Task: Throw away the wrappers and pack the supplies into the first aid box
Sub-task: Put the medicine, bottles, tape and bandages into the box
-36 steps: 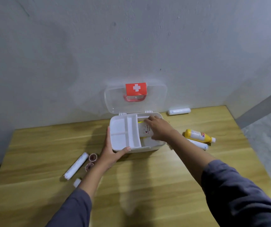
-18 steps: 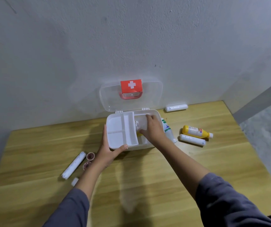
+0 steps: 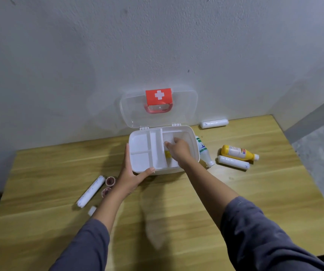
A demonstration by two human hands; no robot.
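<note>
Since half a second ago, the right hand [image 3: 178, 151] has been drawn nearer the front of the open white plastic first aid box [image 3: 193, 151]; the white item then seen under its fingers is no longer made out, and whether anything is gripped cannot be told, the fingers being curled downward inside the box's right compartment. A small yellow object [image 3: 167, 154] is glimpsed in the box beside that hand. The left hand [image 3: 132, 176] is kept as before, spread open against the box's near-left corner, thumb laid on the rim, with the divided white inner tray [image 3: 147, 151] just beside it. The clear lid with the red cross handle [image 3: 158, 102] is stood upright against the grey wall [image 3: 118, 45].

On the wooden table [image 3: 176, 212] three white rolled bandages are counted: one left of the box [image 3: 91, 191], one near the wall [image 3: 214, 123], one at the right [image 3: 233, 162]. Two bottles are seen at the right: a yellow one [image 3: 237, 152] and a white one with green print [image 3: 204, 152] touching the box. Two small pink tape rolls [image 3: 110, 180] and one small white piece [image 3: 92, 210] are left beside the left forearm.
</note>
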